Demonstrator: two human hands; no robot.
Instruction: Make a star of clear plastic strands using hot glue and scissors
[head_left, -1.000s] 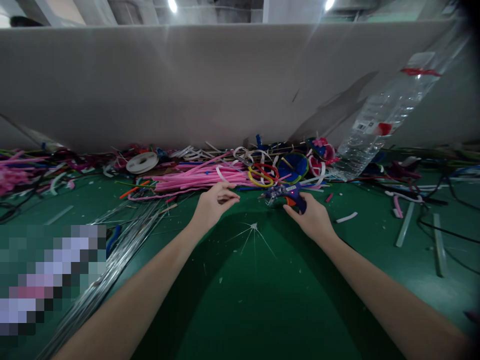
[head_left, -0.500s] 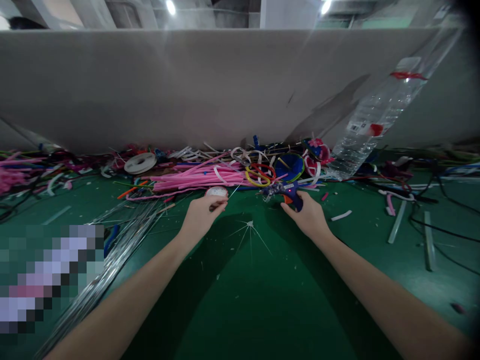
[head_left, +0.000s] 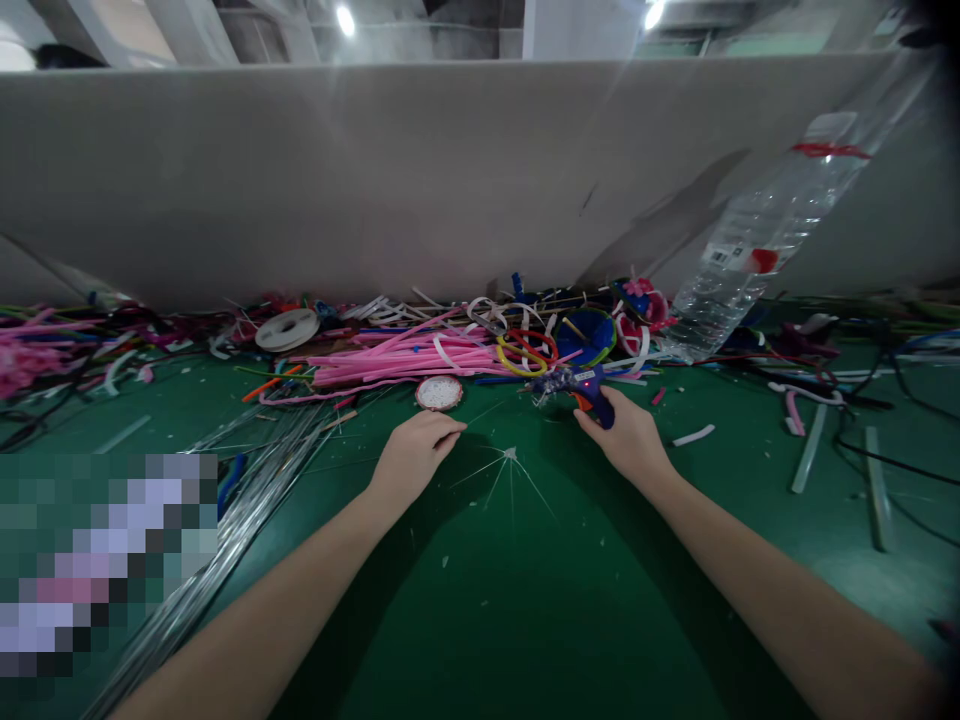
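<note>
My right hand (head_left: 628,437) is closed round the handle of a blue glue gun (head_left: 583,384) with an orange trigger and a small red light; its nozzle points left and rests on the green table (head_left: 525,600). My left hand (head_left: 415,452) lies on the table with its fingers curled together, just below a small round white disc (head_left: 439,392) that sits apart from it. Whether the fingers hold anything is hidden. Thin white glue strands (head_left: 510,462) fan out on the table between my hands.
Behind the disc lie a pile of pink strips (head_left: 390,355), coloured rings (head_left: 526,350) and a white tape reel (head_left: 286,328). A clear plastic bottle (head_left: 757,240) leans on the grey board (head_left: 375,180). Silver wires (head_left: 247,480) run at left, dark cables (head_left: 900,440) at right.
My left hand brought the white disc out of the pile, set it on the table and drew back toward me. My right hand stayed on the glue gun.
</note>
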